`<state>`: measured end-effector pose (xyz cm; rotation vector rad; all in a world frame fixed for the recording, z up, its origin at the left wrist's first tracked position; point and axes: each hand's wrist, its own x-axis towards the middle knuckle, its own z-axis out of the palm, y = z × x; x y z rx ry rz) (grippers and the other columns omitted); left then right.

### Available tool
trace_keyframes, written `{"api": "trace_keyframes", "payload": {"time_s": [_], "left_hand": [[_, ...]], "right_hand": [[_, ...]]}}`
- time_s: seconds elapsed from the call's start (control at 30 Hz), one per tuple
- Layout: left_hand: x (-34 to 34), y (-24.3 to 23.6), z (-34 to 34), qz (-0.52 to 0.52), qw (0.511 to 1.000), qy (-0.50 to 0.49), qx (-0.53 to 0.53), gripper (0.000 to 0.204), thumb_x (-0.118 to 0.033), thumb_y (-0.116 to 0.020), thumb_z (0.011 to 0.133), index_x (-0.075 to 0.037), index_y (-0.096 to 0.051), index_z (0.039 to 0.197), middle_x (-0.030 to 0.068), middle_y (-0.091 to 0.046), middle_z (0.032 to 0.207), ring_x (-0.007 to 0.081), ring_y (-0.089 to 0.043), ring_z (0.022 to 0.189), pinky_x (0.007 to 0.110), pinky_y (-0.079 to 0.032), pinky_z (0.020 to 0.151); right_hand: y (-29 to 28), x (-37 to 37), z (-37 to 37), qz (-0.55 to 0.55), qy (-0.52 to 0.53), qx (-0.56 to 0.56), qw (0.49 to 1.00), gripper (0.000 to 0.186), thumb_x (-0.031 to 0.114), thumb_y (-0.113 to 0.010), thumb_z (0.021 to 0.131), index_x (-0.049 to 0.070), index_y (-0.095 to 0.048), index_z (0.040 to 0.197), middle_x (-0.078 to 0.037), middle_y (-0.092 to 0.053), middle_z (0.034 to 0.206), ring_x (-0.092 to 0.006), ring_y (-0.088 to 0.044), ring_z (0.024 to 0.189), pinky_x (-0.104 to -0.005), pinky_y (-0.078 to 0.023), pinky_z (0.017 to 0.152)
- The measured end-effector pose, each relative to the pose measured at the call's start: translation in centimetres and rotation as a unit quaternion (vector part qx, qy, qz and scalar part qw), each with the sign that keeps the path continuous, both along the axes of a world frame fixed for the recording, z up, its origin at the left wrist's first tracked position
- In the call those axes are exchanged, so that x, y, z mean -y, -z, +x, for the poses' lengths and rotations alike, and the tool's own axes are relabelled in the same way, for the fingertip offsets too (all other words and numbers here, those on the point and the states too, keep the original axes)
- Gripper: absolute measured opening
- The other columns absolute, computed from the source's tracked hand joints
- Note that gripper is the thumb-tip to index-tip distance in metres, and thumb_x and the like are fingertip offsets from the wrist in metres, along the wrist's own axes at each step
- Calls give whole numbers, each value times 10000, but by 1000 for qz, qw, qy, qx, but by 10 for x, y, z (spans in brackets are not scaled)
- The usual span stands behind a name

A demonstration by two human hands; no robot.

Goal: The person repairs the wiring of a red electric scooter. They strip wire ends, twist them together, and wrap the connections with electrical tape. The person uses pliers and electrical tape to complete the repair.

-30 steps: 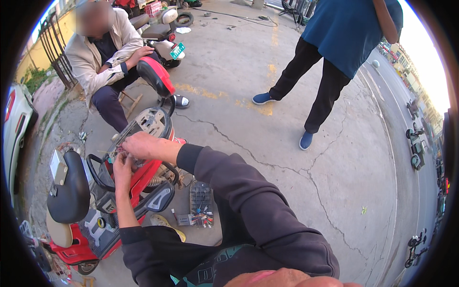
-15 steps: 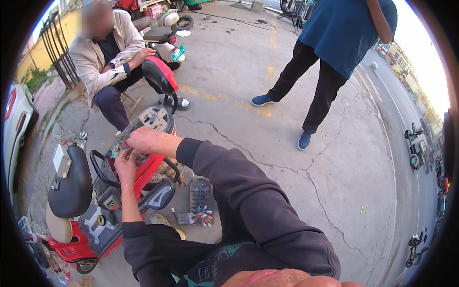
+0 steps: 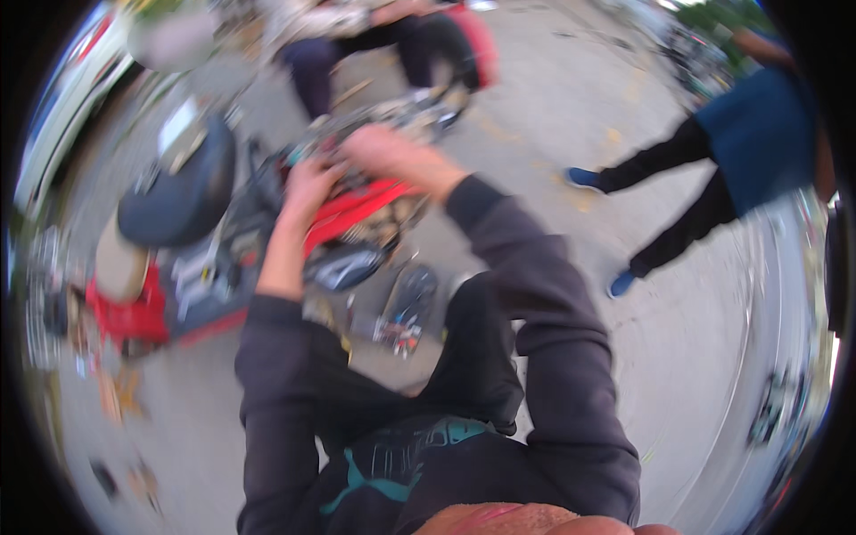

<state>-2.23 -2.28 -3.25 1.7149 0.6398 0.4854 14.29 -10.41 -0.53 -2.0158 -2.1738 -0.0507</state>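
A red scooter (image 3: 357,212) stands to the front left, its front end opened up with inner parts exposed. Both hands meet over that opening and are blurred. My left hand (image 3: 310,185) reaches in from the near side, fingers curled in toward the parts. My right hand (image 3: 383,153) comes from the right, close beside it, its fingers bent down and mostly hidden. What lies between the fingertips is too smeared to make out. On the ground below is a dark tray-like cover (image 3: 413,290), with a bunch of small coloured connectors (image 3: 401,337) at its near end.
A black seat (image 3: 178,203) with a pale box (image 3: 181,129) on it is at the left. Beyond the scooter a person (image 3: 310,76) sits facing me. Another person in blue (image 3: 758,138) stands at the right. A white car (image 3: 67,120) is at the far left.
The view has swung, so the scooter, hands and seated person appear higher and farther right, now blurred. Both hands stay together over the scooter's opened front.
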Motion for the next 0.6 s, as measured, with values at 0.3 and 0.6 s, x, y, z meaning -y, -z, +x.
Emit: {"api": "trace_keyframes", "payload": {"time_s": [0.3,0.6], "left_hand": [[2,3,0,-20,1000,10,4,211,-162,-725,927,-5,-742,1067,21,-717,839,77,-673,704,224,-503,630],[4,1,1,19,999,6,-37,145,-160,-697,948,-40,-723,1024,-1,-678,811,80,-652,700,242,-507,664]], "right_hand": [[-18,26,8,-7,9,-132,991,249,114,-644,870,38,-719,1095,-184,-731,998,-399,-683,961,-475,-547,860],[-19,18,7,11,-45,24,999,237,162,-673,874,76,-732,1087,-200,-728,987,-382,-688,976,-469,-556,847]]}}
